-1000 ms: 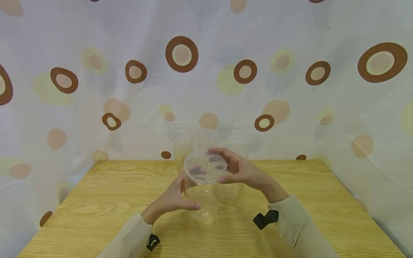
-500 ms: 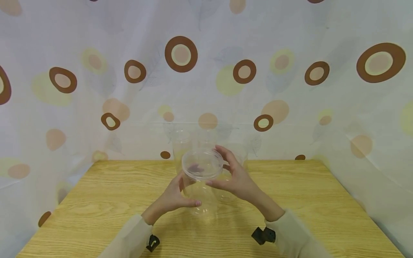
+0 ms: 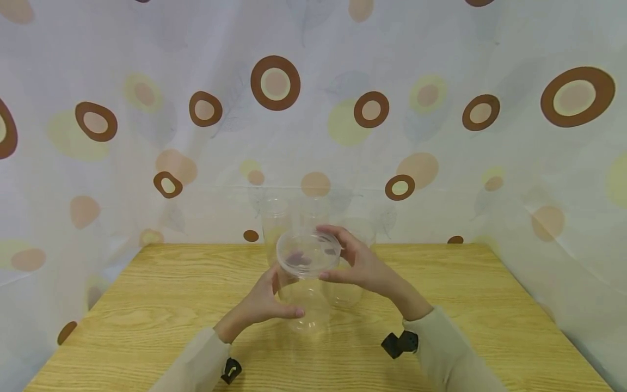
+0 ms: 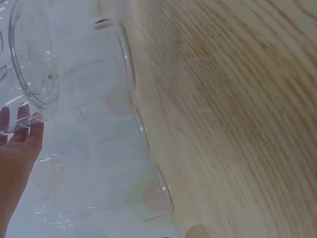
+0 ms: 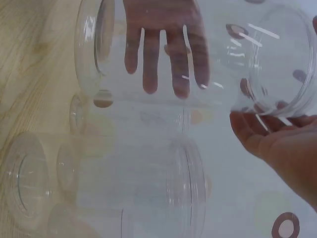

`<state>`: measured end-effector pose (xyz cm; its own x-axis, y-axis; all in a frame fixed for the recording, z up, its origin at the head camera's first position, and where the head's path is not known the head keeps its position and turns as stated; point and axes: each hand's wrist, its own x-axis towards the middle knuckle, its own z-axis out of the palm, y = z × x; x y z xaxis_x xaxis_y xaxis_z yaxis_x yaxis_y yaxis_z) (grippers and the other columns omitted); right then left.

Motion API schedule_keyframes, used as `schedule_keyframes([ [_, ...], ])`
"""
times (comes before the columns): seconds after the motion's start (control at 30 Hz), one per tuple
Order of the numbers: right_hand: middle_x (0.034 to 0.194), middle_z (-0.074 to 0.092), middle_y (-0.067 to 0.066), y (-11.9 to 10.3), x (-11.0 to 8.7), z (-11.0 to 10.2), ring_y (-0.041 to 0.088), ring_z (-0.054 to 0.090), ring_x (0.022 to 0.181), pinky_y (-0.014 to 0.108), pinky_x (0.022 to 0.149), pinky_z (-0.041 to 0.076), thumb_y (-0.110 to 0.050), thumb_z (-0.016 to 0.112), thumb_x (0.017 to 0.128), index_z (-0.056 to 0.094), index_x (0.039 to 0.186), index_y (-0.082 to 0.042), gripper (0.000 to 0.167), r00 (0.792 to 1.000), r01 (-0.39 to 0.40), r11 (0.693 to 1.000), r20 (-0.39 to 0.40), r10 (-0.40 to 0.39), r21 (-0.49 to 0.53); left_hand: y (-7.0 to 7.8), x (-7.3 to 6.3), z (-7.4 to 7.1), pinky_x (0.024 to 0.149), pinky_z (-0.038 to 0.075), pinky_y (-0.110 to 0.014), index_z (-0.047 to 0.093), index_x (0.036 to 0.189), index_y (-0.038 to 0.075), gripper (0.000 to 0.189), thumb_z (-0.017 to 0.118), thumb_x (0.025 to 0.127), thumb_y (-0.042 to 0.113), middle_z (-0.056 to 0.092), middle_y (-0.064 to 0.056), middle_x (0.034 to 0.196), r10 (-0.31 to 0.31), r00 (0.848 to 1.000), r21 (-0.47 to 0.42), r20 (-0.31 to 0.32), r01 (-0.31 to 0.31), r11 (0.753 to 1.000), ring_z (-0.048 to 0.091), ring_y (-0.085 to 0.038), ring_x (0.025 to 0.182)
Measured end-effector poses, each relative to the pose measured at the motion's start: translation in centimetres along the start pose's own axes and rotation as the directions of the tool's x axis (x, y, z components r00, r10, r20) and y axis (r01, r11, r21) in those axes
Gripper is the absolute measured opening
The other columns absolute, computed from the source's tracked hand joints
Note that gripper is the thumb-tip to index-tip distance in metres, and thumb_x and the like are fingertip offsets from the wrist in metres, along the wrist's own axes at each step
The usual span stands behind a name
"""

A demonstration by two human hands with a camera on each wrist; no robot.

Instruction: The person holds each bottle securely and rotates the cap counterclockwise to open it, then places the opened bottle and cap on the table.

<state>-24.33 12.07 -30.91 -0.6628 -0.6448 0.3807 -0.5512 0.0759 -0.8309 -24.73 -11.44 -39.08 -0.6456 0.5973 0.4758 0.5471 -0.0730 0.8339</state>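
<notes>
Near the lower centre, the left hand [image 3: 262, 299] wraps thumb and fingers round a smooth clear-plastic cylindrical jar [image 3: 313, 302], the right hand [image 3: 360, 267] curls round its disc-shaped lid [image 3: 306, 251] (thumb towards the viewer), above a wood-grained bench [image 3: 186, 305] with more transparent containers [image 3: 277, 231] behind.

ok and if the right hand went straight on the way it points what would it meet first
The top rim of the clear jar between the hands, which the right hand is touching. Beyond that, perhaps one of the jars behind, though depth is unclear.
</notes>
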Motion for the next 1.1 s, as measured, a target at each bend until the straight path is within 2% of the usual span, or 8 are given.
schedule_keyframes([
  [0.13,0.142,0.031,0.016,0.5,0.3,-1.0,0.027,0.035,0.127,0.024,0.098,0.041,-0.011,0.07,0.08,0.024,0.142,-0.006,0.077,0.994,0.005,0.995,0.11,-0.016,0.1,0.1,0.0,0.0,0.103,0.037,-0.031,0.021,0.144,0.015,0.095,0.08,0.07,0.016,0.035,-0.012,0.143,-0.003,1.0,-0.002,0.018,0.003,1.0,0.041,-0.016,0.128],
  [0.3,0.143,0.028,0.015,0.9,0.3,-1.3,0.026,0.033,0.128,0.024,0.099,0.04,-0.009,0.068,0.082,0.019,0.143,-0.006,0.079,0.987,0.015,0.99,0.156,-0.037,0.139,-0.2,0.0,0.1,0.104,0.037,-0.031,0.022,0.144,0.016,0.095,0.08,0.069,0.014,0.035,-0.011,0.143,-0.013,1.0,-0.007,0.015,0.013,1.0,0.04,-0.017,0.129],
  [0.4,0.144,0.027,0.015,0.8,0.2,-0.9,0.025,0.033,0.128,0.024,0.102,0.037,-0.009,0.069,0.08,0.019,0.144,-0.01,0.082,0.992,0.03,0.993,0.118,-0.043,0.11,-0.2,0.0,0.1,0.104,0.037,-0.031,0.023,0.143,0.013,0.094,0.08,0.069,0.012,0.036,-0.012,0.142,-0.014,1.0,-0.006,0.0,0.014,1.0,0.041,-0.017,0.128],
  [0.53,0.145,0.025,0.015,0.5,-0.1,0.0,0.025,0.033,0.129,0.035,0.105,0.035,-0.011,0.073,0.077,0.021,0.144,-0.013,0.085,0.999,0.052,0.999,-0.012,-0.052,0.003,-0.2,0.0,0.1,0.103,0.038,-0.032,0.024,0.143,0.011,0.093,0.08,0.068,0.009,0.038,-0.014,0.141,0.004,1.0,0.026,-0.029,-0.003,1.0,0.042,-0.016,0.127],
  [0.63,0.146,0.026,0.013,0.3,-0.4,0.8,0.025,0.03,0.131,0.046,0.105,0.034,-0.013,0.074,0.076,0.023,0.143,-0.014,0.084,0.992,0.041,0.997,-0.114,-0.048,-0.062,-0.2,0.1,0.1,0.103,0.038,-0.039,0.022,0.144,0.014,0.096,0.08,0.068,0.008,0.037,-0.013,0.141,0.022,0.999,0.052,-0.041,-0.02,0.998,0.041,-0.02,0.128],
  [0.73,0.145,0.029,0.009,0.1,-0.6,1.5,0.024,0.03,0.132,0.049,0.105,0.032,-0.016,0.075,0.076,0.024,0.142,-0.017,0.084,0.984,-0.003,0.996,-0.176,-0.013,-0.092,-0.1,0.2,0.1,0.101,0.038,-0.047,0.018,0.145,0.016,0.099,0.079,0.068,0.007,0.035,-0.012,0.142,0.037,0.998,0.068,-0.042,-0.035,0.997,0.039,-0.025,0.129],
  [0.93,0.143,0.033,0.007,-0.2,-0.5,2.1,0.025,0.034,0.13,0.051,0.104,0.032,-0.022,0.075,0.076,0.026,0.141,-0.018,0.082,0.976,-0.068,0.992,-0.212,0.043,-0.111,-0.2,0.2,0.2,0.102,0.036,-0.05,0.018,0.145,0.018,0.098,0.079,0.069,0.011,0.035,-0.011,0.143,0.032,0.999,0.062,-0.042,-0.029,0.998,0.038,-0.027,0.13],
  [1.1,0.143,0.032,0.008,-0.1,-0.3,1.7,0.026,0.036,0.128,0.05,0.104,0.033,-0.018,0.075,0.076,0.026,0.141,-0.013,0.082,0.986,-0.042,0.995,-0.165,0.027,-0.087,-0.2,0.2,0.1,0.103,0.035,-0.05,0.018,0.145,0.018,0.097,0.079,0.07,0.013,0.035,-0.008,0.143,0.03,0.999,0.044,-0.026,-0.029,0.999,0.038,-0.025,0.13],
])
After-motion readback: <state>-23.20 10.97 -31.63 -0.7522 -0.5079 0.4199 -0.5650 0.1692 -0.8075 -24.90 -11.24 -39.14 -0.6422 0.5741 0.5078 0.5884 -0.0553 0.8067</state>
